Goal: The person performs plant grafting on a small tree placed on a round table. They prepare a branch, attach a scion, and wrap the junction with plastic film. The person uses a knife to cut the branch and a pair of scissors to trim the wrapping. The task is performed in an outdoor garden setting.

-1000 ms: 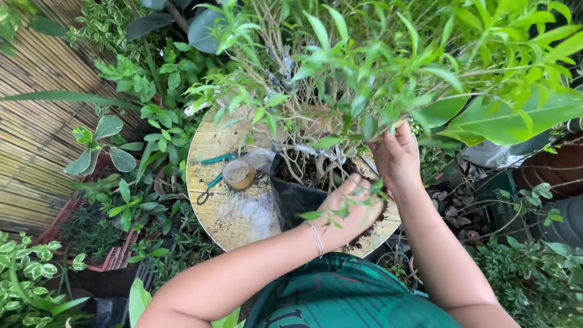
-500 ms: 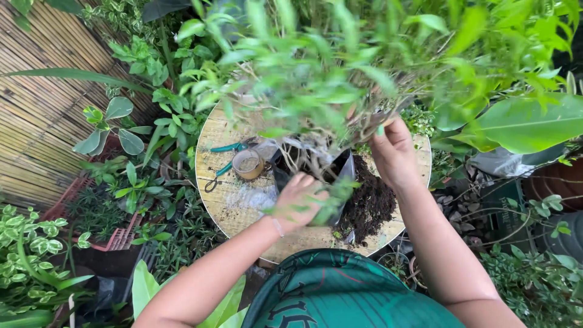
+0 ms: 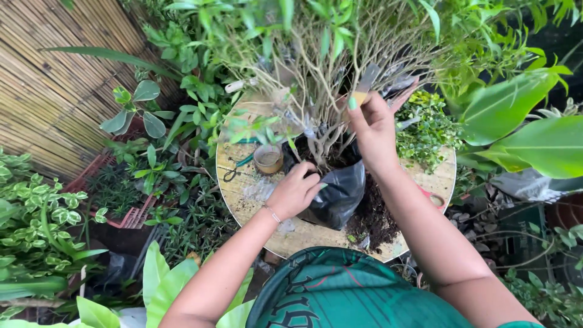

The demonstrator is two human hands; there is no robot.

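Note:
A bushy plant (image 3: 325,91) with many thin bare stems and green leaves stands in a black plastic grow bag (image 3: 340,194) on a round wooden table (image 3: 440,173). My left hand (image 3: 294,191) grips the near left rim of the bag, fingers curled into the soil at the stem base. My right hand (image 3: 373,127) is raised among the stems on the right, holding a small flat-bladed tool (image 3: 366,82) with a pale handle between thumb and fingers. Dark soil (image 3: 373,218) lies spilled on the table beside the bag.
Green-handled scissors (image 3: 235,169) and a small round tape roll (image 3: 268,159) lie on the table's left part. A bamboo screen (image 3: 54,79) stands at left, with a red crate (image 3: 130,215) and many potted plants below. Large leaves (image 3: 522,121) crowd the right.
My left hand left the foliage and took hold of the bag's rim. My right hand rose higher into the stems with the tool. The view shifted, so the table sits further right.

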